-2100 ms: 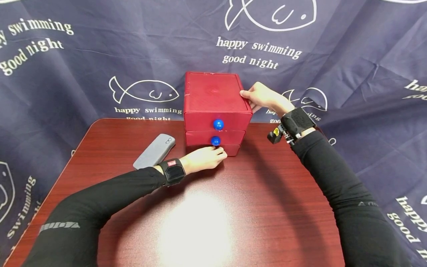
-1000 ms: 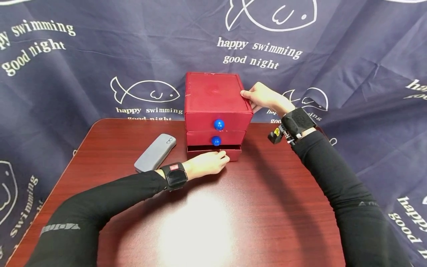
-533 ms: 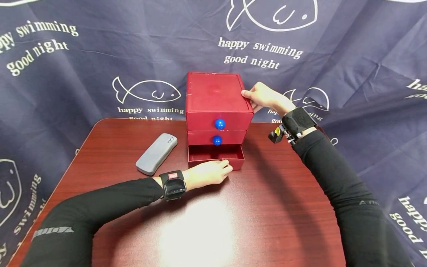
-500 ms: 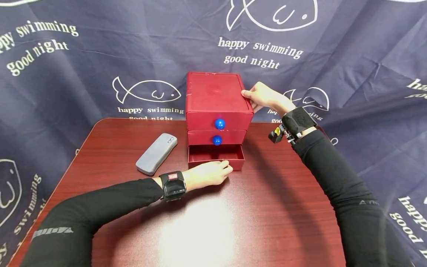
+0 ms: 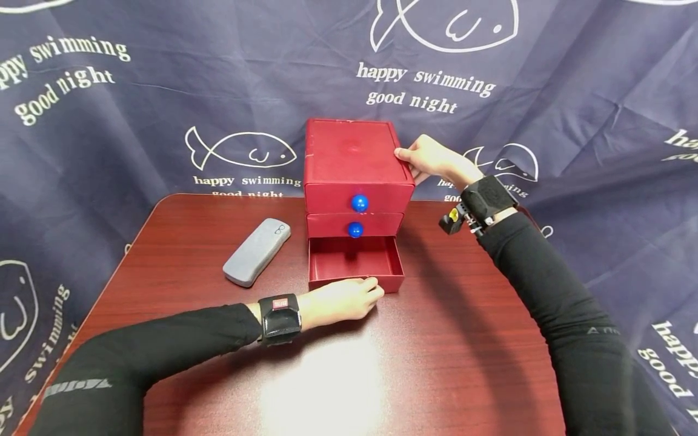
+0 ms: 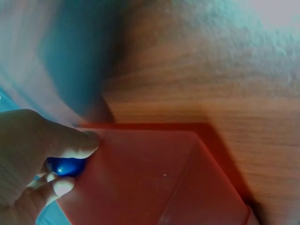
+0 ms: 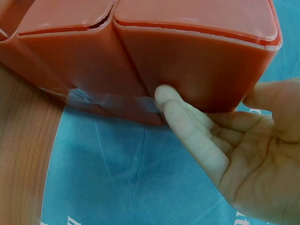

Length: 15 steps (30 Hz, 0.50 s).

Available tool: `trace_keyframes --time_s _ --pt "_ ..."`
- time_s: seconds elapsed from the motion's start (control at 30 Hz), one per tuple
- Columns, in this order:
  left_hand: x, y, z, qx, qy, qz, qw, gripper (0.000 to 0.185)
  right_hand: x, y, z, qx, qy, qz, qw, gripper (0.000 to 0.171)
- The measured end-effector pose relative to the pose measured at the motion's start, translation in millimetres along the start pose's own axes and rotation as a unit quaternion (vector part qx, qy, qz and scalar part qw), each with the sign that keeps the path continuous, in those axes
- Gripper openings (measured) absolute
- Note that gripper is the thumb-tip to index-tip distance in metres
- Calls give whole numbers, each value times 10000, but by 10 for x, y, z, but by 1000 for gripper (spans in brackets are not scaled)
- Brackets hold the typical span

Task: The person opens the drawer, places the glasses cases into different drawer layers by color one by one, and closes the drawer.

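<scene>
A red three-drawer cabinet (image 5: 349, 148) stands at the back middle of the table, blue ball knobs on its front. Its bottom drawer (image 5: 391, 284) is pulled out toward me, and nothing lies on the visible part of its floor. My left hand (image 5: 343, 301) is at this drawer's front, pinching its blue knob (image 6: 69, 166) between thumb and fingers, as the left wrist view shows; in the head view the hand covers that knob. With my right hand (image 5: 433, 158) I hold the cabinet's upper right edge, thumb on the top and fingers (image 7: 190, 129) against the side.
A grey glasses case (image 5: 257, 252) lies on the table left of the cabinet. Behind the reddish-brown wooden table (image 5: 447, 351) hangs a dark blue curtain (image 5: 262, 72) with fish prints. Strips of clear tape (image 7: 115, 99) run along the cabinet's side.
My left hand has moved toward me, drawing the bottom drawer from shut to well out, its inside now showing. The right hand has stayed on the cabinet's edge.
</scene>
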State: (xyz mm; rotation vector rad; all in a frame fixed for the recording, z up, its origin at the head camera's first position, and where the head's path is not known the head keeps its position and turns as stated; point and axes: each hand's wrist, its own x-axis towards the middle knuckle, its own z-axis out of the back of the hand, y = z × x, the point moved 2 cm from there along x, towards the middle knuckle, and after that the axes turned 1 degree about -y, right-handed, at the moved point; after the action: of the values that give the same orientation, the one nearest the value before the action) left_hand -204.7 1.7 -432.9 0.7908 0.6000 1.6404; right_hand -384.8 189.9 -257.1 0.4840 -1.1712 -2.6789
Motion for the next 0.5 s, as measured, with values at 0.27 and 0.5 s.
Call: trace_keyframes --time_s 0.27,0.5 --pt "-30 -78 111 138 85 -166 9997 13 28 -1 9 47 34 -41 10000 45" --pt "-49 -121 186 84 152 -260 9995 15 1 61 10 179 88 -335 9992 43"
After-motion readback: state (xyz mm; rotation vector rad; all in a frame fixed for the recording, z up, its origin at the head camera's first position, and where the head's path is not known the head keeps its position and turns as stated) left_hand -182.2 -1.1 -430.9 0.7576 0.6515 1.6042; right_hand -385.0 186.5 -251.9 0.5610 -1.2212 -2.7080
